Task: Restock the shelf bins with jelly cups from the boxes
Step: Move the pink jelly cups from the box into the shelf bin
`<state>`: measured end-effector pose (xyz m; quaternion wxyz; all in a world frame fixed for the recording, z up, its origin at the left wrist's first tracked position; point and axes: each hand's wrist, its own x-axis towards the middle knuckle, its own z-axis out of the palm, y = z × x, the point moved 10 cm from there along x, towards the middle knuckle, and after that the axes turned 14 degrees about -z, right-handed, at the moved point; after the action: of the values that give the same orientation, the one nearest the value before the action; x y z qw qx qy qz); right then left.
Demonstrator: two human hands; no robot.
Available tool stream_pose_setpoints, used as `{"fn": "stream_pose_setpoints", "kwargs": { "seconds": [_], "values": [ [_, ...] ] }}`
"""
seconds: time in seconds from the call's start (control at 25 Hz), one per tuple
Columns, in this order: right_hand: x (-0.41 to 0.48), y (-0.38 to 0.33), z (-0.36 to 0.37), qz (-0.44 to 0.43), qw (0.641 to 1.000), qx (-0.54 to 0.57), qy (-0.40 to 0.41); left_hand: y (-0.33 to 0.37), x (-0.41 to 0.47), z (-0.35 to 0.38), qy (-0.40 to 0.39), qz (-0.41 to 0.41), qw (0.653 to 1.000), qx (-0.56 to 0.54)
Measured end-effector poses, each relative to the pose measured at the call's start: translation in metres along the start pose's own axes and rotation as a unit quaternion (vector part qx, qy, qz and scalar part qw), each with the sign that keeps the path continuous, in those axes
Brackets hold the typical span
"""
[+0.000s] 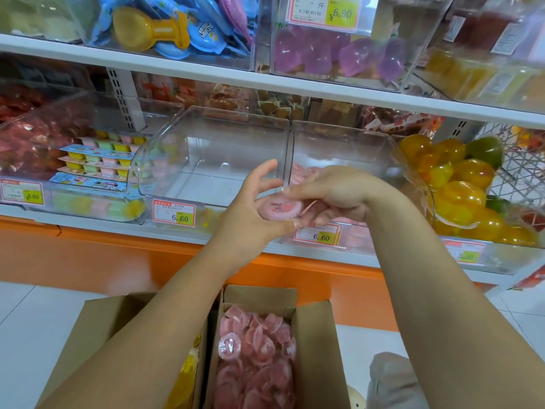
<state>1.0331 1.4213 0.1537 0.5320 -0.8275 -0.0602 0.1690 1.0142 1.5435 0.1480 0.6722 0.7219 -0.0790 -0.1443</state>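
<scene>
Left third of frame: clear bin of pastel multi-cup jelly trays (97, 160) is well filled, no work needed there as far as visible. Centre: clear plastic shelf bin (212, 160) above a 6.60 tag looks empty, so restocking it is not started. Left hand (253, 214), centre frame, cradles a round pink jelly cup with a printed foil lid (280, 208) from below, fingers (262, 172) spread and loosely curled, not clamped. Right hand (333, 196) meets it from the right, fingers curled onto the same cup; it may hold more cups, cannot tell. The cup sits at the front lip between the two middle bins. Right of centre: second clear shelf bin (354, 154) shows only a few pink cups low down, so judged early in the fill. Lower centre: open cardboard box of pink jelly cups (253, 355) on the floor is still quite full. Lower left: another open cardboard box (97, 326), contents mostly blocked by the left forearm, a yellow patch shows. Far right bin of orange and green jelly cups (460, 184) is full. Motion blur softens the hands; tag text unreadable.
</scene>
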Motion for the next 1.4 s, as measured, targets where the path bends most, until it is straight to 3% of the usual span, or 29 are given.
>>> {"fn": "stream_pose_setpoints", "kwargs": {
  "seconds": [0.08, 0.2, 0.28, 0.32, 0.44, 0.52, 0.68, 0.84, 1.04, 1.4],
  "values": [
    [0.000, -0.002, -0.012, -0.027, 0.998, 0.037, 0.041, 0.001, 0.000, 0.003, -0.007, 0.002, 1.000, -0.016],
    [-0.006, 0.025, -0.096, -0.062, 0.955, 0.073, 0.280, 0.000, -0.002, -0.009, 0.011, -0.023, 0.999, -0.037],
    [-0.019, 0.063, -0.148, -0.025, 0.903, -0.024, 0.428, -0.007, -0.003, -0.024, 0.040, -0.052, 0.996, -0.064],
    [-0.019, 0.077, -0.160, 0.004, 0.890, -0.090, 0.446, -0.010, -0.003, -0.030, 0.048, -0.067, 0.994, -0.077],
    [-0.004, 0.102, -0.162, 0.071, 0.883, -0.238, 0.398, -0.015, -0.005, -0.039, 0.057, -0.087, 0.992, -0.070],
    [0.000, 0.106, -0.159, 0.096, 0.876, -0.281, 0.380, -0.016, -0.006, -0.042, 0.056, -0.093, 0.992, -0.068],
    [0.005, 0.117, -0.148, 0.139, 0.885, -0.311, 0.316, -0.024, -0.006, -0.043, 0.051, -0.110, 0.991, -0.055],
    [0.000, 0.119, -0.145, 0.101, 0.923, -0.208, 0.307, -0.032, -0.004, -0.037, 0.034, -0.136, 0.988, -0.058],
    [-0.007, 0.116, -0.143, 0.095, 0.938, -0.172, 0.286, -0.037, -0.005, -0.022, 0.004, -0.160, 0.986, -0.052],
    [-0.028, 0.088, -0.126, 0.115, 0.926, -0.316, 0.169, -0.059, -0.013, -0.013, -0.037, -0.199, 0.979, -0.010]
  ]
}}
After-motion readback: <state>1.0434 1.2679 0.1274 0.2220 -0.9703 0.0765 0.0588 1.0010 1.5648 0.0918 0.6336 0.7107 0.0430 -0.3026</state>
